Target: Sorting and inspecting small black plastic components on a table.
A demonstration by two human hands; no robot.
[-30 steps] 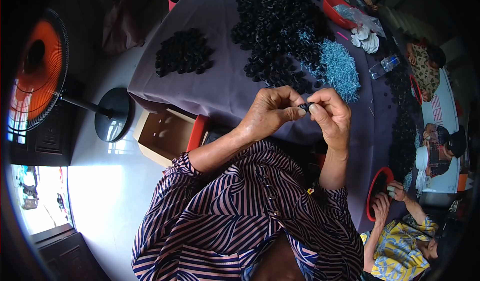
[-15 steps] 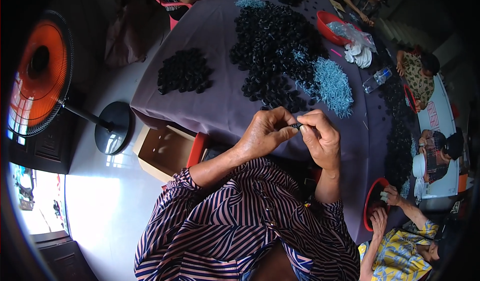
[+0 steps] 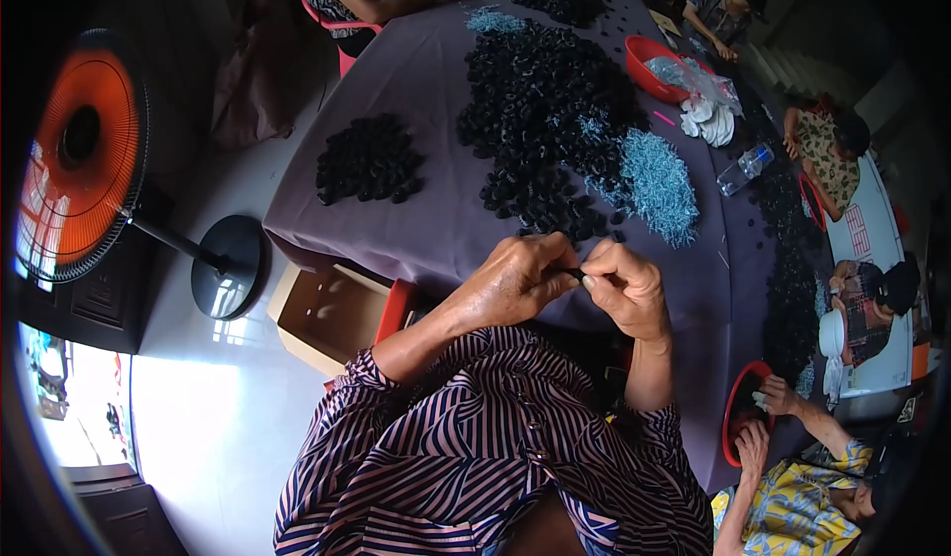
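A small black ring-shaped piece (image 3: 575, 275) sits pinched between both sets of fingertips, just above the near edge of the purple cloth-covered table (image 3: 416, 209). The left hand (image 3: 520, 283) curls tightly around it, and the right hand (image 3: 626, 288) meets it thumb to forefinger. Just beyond lies a knobbly heap of black rings (image 3: 540, 110), with a bristly mound of thin pale-blue strips (image 3: 656, 184) beside it and a smaller black pile (image 3: 369, 158) well apart.

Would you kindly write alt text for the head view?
Two hands, left hand and right hand, pinch a small black piece together above a purple-covered table. Heaps of black pieces and blue strands lie beyond; an orange fan stands left.
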